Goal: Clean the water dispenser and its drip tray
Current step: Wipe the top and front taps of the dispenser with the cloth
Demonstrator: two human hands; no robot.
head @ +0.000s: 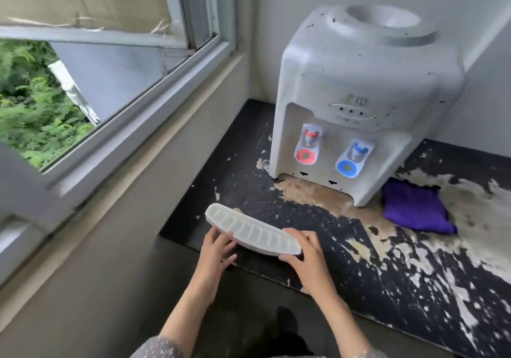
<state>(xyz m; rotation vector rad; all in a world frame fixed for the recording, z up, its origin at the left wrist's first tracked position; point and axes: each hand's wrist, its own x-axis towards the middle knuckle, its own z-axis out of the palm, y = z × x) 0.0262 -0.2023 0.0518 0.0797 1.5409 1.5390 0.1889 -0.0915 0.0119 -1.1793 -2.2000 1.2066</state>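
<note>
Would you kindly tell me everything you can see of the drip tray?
The drip tray is a long, curved white piece, plastic by its look, with a slotted grille of parallel ribs on top. It is detached from the water dispenser and held above the near edge of the worn black countertop. The left hand grips its near-left side; the right hand grips its right end.

Drip tray (253, 231) before dispenser (359, 94); cloth (414, 208) right.

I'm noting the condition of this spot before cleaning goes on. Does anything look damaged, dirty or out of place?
Yes. The black countertop is badly peeled, with pale bare patches in front of the water dispenser, whose white casing is speckled with dark spots. Its drip tray is off, held by the left hand and right hand.
</note>
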